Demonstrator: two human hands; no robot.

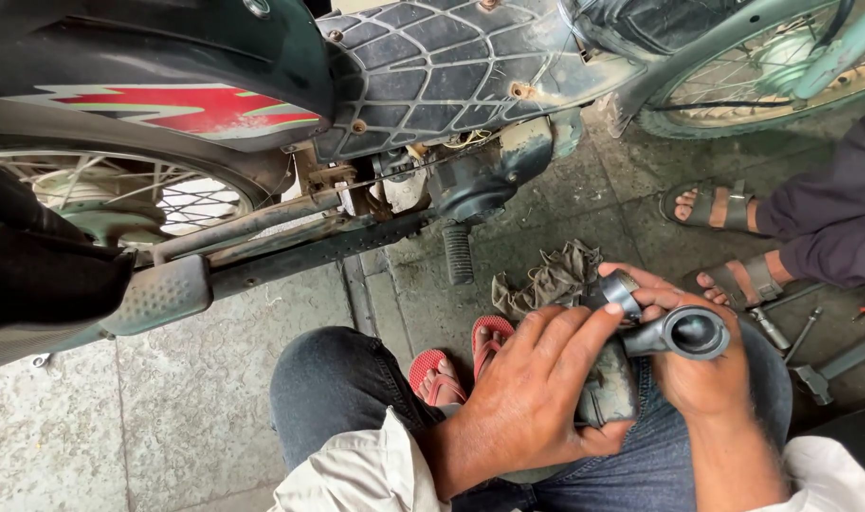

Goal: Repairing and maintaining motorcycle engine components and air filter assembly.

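Both hands [537, 389] around metal part [683, 334]

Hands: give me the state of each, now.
Left hand: closed around the grey rubber intake hose, gripping its lower body.
Right hand: closed on the same hose, near its round open end.

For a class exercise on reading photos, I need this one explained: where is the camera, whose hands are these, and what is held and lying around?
The camera sits on a person's head, looking down at their lap. Their left hand and right hand together hold a dark metal part with a round opening. Ahead stands a motorcycle, seen from its side, with a footpeg. On the paved ground lie a crumpled rag and some tools. The sandalled feet at right belong to another person.
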